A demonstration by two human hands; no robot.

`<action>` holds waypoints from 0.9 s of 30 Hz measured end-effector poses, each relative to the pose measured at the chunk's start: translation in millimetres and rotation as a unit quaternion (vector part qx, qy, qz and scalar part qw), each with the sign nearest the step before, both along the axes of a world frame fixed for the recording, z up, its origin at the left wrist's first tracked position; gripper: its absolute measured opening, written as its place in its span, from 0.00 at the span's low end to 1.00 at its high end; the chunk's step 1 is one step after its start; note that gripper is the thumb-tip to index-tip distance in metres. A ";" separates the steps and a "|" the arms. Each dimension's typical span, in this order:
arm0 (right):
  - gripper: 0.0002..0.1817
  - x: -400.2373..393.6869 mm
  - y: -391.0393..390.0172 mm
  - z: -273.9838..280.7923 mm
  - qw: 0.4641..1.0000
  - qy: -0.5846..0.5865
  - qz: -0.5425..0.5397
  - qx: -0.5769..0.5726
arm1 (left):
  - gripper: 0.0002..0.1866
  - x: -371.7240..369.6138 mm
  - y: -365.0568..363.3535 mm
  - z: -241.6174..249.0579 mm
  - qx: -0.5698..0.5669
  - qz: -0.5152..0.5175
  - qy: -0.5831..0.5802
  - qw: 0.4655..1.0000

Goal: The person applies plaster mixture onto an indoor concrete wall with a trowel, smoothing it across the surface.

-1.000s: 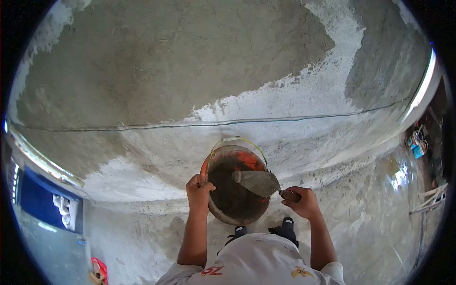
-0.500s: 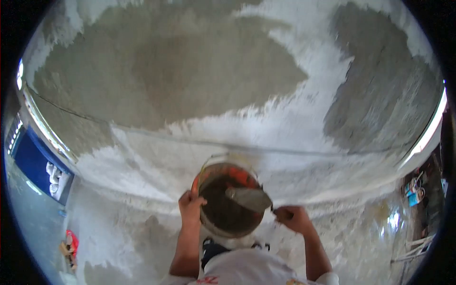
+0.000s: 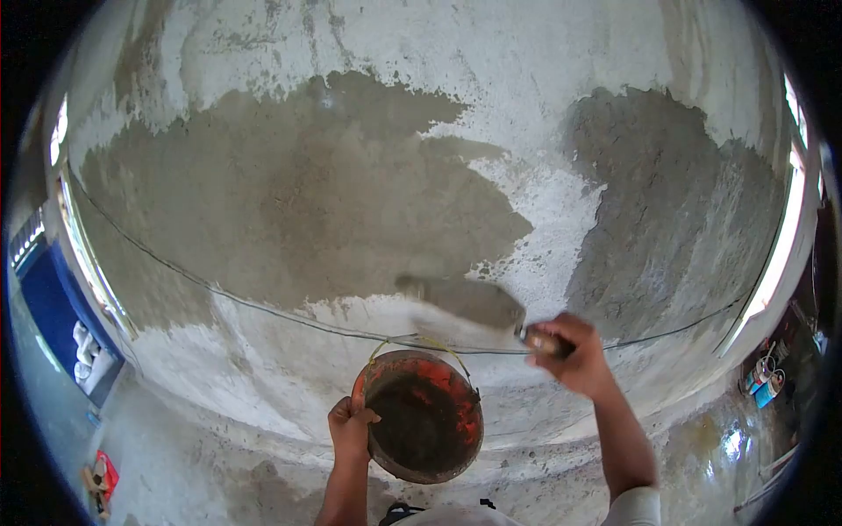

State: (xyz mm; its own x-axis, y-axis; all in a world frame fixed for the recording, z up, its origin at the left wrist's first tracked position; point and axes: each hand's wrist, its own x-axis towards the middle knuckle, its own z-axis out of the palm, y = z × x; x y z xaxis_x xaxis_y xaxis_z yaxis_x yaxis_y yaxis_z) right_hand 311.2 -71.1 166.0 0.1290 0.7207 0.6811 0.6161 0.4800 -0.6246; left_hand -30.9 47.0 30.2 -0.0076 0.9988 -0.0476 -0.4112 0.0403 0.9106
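Observation:
My left hand is closed round the left rim of an orange-red bucket, whose mouth faces me and whose inside is coated with dark grey mortar. Above and right of the bucket, my right hand grips the wooden handle of a trowel. The trowel's blade points left, carries grey material and is slightly blurred, in front of the wall. Behind it, the pale wall bears a large patch of grey plaster on the left and a darker one on the right.
A thin cable sags across the lower wall. At the left are a blue doorway with white bags and a red item on the floor. Small blue-and-white containers stand at the right.
My right hand has lifted the trowel out of the bucket, up to wall height. My left hand still holds the rim. The view has tilted up, showing more of the upper wall.

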 end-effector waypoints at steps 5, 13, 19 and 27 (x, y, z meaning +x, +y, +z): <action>0.20 10.0 42.7 77.5 0.988 -0.097 -0.103 0.061 | 0.08 -10.3 3.7 -1.9 0.012 0.006 -0.018 1.000; 0.17 24.6 93.9 117.8 0.995 -0.005 -0.099 0.003 | 0.10 -31.0 29.8 -24.7 0.004 -0.016 -0.002 1.000; 0.19 50.3 95.2 137.1 0.984 0.139 -0.032 -0.107 | 0.13 -41.3 35.2 -31.3 0.002 -0.016 0.031 0.999; 0.20 38.4 65.7 154.8 0.980 0.192 -0.036 -0.028 | 0.10 -53.7 43.5 -40.1 -0.009 -0.020 0.068 0.997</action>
